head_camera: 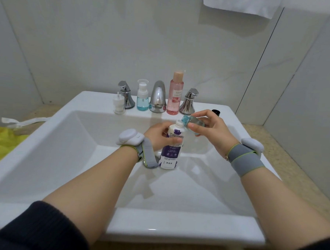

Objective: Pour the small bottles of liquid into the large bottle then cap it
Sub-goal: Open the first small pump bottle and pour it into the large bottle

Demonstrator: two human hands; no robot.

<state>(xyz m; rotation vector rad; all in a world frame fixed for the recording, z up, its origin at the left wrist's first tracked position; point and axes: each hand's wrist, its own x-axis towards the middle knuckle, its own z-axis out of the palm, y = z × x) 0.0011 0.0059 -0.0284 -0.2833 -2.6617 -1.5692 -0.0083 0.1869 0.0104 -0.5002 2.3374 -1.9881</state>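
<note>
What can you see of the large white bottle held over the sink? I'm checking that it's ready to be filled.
The large white bottle looks like opaque plastic, with a purple printed label around its body and small dark print near the base. Its cap is off, leaving a bare threaded white neck open at the top. It is held almost upright, leaning slightly, above the sink basin. The left hand grips its upper body, fingers wrapped around the shoulder. The small clear bottle, tipped by the right hand, has its teal neck at the opening.
</note>
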